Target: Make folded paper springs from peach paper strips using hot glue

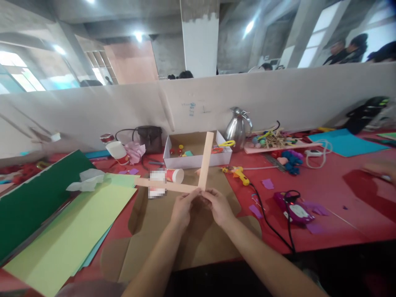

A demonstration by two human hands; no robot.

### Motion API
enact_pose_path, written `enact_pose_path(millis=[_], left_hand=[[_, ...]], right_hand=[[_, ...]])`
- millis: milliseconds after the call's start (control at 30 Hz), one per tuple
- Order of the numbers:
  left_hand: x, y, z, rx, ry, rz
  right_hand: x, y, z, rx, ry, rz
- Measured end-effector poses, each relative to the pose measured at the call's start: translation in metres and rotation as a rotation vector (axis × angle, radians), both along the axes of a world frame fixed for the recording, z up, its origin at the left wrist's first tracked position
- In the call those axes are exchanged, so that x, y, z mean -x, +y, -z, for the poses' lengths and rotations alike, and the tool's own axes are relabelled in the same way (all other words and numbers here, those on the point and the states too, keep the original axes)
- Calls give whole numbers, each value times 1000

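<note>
Over the middle of the table, my left hand [182, 209] and my right hand [218, 207] are close together, both closed in a pinch. Between them they hold a pale orange paper strip [207, 159] that points upward, and a second pale orange strip [182, 188] that runs out to the left. The strips meet at my fingertips in an L shape; how they are joined there is hidden. Beneath my hands lies a flattened piece of brown cardboard [154, 237]. A red and white paper cup [176, 176] lies on its side behind the left strip, beside a pixelated patch.
A yellow glue gun [241, 175] lies right of the cardboard, its black cord near a purple power strip [293, 208]. Behind are a white box [198, 160] and a metal jug [239, 127]. Coloured paper sheets [74, 227] lie left. Another person's hand [379, 168] is far right.
</note>
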State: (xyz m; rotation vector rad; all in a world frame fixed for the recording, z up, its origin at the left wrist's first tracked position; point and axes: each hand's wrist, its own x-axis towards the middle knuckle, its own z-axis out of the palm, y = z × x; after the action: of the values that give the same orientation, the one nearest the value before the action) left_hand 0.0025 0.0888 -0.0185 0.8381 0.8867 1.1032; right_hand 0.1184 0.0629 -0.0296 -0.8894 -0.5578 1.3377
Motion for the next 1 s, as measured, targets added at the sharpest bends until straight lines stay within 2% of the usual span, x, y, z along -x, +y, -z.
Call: enact_pose_path(millis=[133,300,433,667,1000], left_hand=[[7,0,-1,24,-23,21],[12,-3,1,-50,39,20],[14,-3,4,-62,41,10],[15,-2,9,-32,2,7],[16,-2,4,27,-77,31]], right_hand=[[0,1,1,-2,-40,-25],[-10,-2,-4,3,-107,-208],[-17,-1,-6,-17,-124,-269],[-14,-1,3,-65,-159,-222],[-11,-4,-1,-86,-103,-253]])
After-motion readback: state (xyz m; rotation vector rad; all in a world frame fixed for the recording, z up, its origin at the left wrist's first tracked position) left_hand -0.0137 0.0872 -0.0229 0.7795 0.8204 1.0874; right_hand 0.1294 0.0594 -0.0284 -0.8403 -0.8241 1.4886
